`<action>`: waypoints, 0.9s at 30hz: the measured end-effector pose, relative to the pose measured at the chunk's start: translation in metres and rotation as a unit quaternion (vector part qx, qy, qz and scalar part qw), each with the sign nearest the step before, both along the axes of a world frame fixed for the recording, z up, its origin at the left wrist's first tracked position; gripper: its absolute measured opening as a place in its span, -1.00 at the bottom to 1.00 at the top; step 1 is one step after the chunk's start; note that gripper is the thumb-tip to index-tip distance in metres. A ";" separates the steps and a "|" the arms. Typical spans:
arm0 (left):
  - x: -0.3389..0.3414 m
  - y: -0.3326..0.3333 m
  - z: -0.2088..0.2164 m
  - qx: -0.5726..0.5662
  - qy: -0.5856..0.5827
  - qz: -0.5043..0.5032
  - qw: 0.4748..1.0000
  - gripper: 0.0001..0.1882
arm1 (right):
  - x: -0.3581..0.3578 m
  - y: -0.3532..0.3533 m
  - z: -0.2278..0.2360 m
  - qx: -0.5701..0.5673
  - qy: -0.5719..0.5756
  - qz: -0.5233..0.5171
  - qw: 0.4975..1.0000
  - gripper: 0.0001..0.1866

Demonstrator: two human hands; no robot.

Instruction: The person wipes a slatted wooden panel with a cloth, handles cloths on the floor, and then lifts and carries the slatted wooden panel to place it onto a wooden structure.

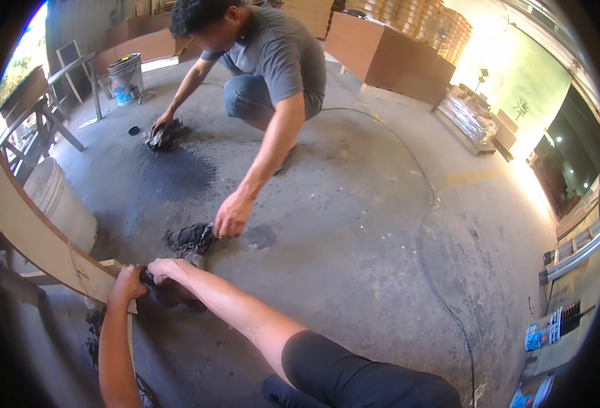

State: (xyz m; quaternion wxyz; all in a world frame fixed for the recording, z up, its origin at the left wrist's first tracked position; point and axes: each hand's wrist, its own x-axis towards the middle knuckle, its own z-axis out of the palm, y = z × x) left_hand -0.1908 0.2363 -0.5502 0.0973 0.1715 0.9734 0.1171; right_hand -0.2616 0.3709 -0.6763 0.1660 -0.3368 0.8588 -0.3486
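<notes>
dark cloth (178, 296), head view: bunched over the concrete floor (327, 272), beside the end of the wooden board (59, 253). my left hand (129, 281) and right hand (165, 269): fingers clenched on it. co-worker's hand (233, 215) near another rag (190, 238).

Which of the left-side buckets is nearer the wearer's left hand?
The white bucket behind the wooden board; the grey, blue-labelled bucket stands farther from the left hand.

The grey concrete floor (341, 265), marked by a dark stain (174, 178), carries a crumpled black rag (190, 238), a white bucket (61, 207), a small black cap (134, 130) and a long curving cord (425, 204).
</notes>
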 end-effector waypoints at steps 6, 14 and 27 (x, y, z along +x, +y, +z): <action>-0.025 0.033 -0.024 -0.009 -0.010 -0.042 0.999 -0.53 | -0.007 0.051 -0.029 -0.415 -0.129 0.153 0.888 -0.86; 0.051 -0.082 0.026 -0.058 -0.076 0.098 0.991 -0.54 | 0.074 -0.071 0.050 -0.519 -0.372 0.140 0.757 -0.85; 0.013 -0.072 0.003 -0.072 -0.129 -0.010 0.989 -0.54 | 0.043 -0.028 0.077 -0.069 -0.074 0.171 0.980 -0.78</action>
